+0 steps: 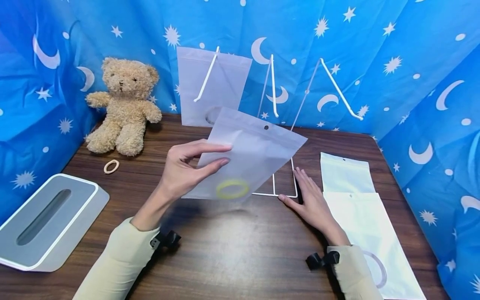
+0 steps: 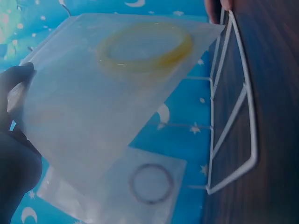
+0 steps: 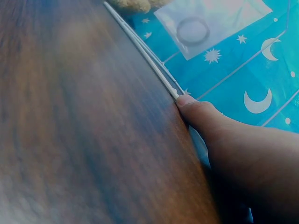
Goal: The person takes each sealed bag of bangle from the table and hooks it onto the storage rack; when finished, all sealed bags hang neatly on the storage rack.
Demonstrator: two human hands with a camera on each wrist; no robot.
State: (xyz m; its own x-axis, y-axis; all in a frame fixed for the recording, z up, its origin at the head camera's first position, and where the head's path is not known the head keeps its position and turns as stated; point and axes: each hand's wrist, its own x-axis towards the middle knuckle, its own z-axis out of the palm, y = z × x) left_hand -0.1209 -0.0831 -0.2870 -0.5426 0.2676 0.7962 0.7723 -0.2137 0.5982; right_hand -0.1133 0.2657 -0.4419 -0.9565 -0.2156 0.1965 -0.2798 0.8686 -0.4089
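left hand (image 1: 185, 168) pinches frosted pouch (image 1: 251, 154); right hand (image 1: 312, 204) touches wire rack (image 1: 273, 184).

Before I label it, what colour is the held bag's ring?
The ring is yellow, clearest in the left wrist view.

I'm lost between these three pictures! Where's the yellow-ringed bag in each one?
Head: the yellow-ringed bag is at the centre, pinched by the left hand.
Left wrist: large, across the upper left and middle.
Right wrist: not in it.
Shared landmark: the dark-ringed bag, behind centre in the head view, bottom in left wrist, top in right wrist.
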